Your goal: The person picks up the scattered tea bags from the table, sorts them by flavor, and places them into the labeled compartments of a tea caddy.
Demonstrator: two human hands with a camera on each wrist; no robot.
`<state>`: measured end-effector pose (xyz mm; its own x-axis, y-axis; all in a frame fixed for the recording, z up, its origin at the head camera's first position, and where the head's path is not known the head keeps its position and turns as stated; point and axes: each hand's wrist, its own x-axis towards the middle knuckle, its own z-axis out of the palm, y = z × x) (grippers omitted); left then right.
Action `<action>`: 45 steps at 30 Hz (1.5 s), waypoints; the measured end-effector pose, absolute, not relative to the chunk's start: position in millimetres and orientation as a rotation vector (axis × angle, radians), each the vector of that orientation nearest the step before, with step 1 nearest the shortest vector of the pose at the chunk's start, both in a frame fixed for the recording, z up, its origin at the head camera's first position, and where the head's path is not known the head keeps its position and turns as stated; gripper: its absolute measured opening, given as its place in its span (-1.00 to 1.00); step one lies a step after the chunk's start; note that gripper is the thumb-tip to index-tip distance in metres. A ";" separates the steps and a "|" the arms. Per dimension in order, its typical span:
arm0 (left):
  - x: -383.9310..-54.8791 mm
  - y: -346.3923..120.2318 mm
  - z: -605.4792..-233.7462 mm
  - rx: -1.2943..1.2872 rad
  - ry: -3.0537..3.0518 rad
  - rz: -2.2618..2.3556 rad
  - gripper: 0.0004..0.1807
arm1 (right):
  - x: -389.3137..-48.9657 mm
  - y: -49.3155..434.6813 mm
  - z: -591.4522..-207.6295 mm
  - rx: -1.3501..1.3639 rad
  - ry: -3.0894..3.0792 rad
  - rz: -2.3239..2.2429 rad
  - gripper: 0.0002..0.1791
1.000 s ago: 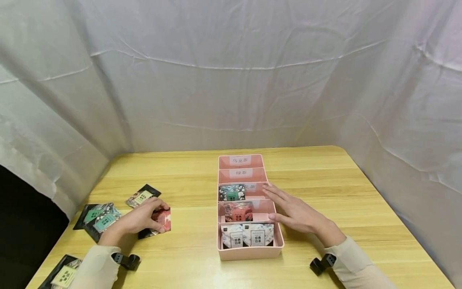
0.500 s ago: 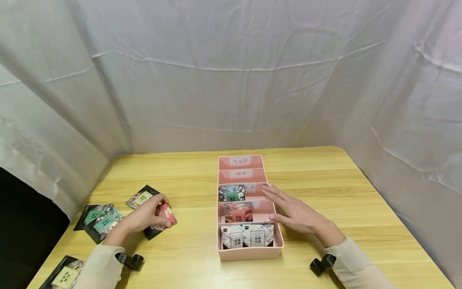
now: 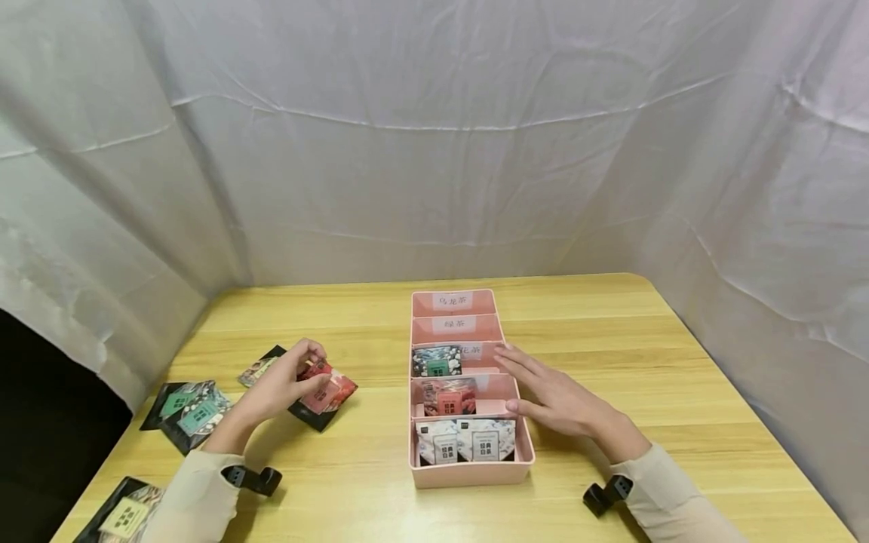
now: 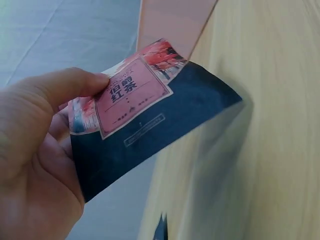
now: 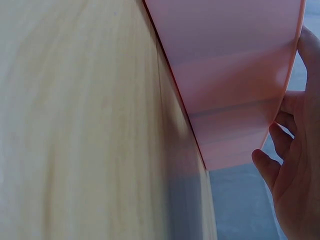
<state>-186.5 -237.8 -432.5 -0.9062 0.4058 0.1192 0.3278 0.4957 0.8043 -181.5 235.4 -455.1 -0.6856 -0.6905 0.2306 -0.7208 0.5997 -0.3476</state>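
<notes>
My left hand (image 3: 285,381) pinches a red and black tea packet (image 4: 145,100) between thumb and fingers, tilted over the table with its pink label showing. To its right stands a pink divided box (image 3: 471,475) with paper labels on its dividers. White packets (image 3: 485,443) sit in the front compartment, a red packet (image 3: 449,398) in the one behind, and a green-labelled packet (image 3: 436,362) in the middle one. Against the box's right rim my right hand (image 3: 560,400) rests with fairly straight fingers; in the right wrist view its fingertips lie along the box's upper edge.
Two green-labelled black packets (image 3: 197,418) overlap at the table's left. A yellow-labelled packet (image 3: 256,371) lies partly behind my left hand, another yellow-labelled packet (image 3: 122,516) near the front left corner beside my sleeve. White curtains (image 3: 434,188) surround the wooden table (image 3: 652,362).
The left hand has drawn the red packet up and rightward from beside the yellow-labelled one, turning it so more of its face shows. The right hand and box have stayed put.
</notes>
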 end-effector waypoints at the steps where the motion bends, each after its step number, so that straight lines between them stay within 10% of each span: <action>1: -186.4 -236.2 -430.6 0.651 2.652 1.393 -0.71 | -181.6 235.5 -455.3 1.213 -2.743 0.644 -0.22; 45: -208.6 -93.8 -376.6 0.867 2.676 1.507 -0.83 | -181.6 236.7 -453.1 1.224 -2.752 0.643 -0.21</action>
<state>-208.6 -93.8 -376.6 -0.8514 0.4316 0.2981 0.4787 0.4067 0.7781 -181.6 236.7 -453.1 -0.6826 -0.6965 0.2211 -0.7223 0.5974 -0.3484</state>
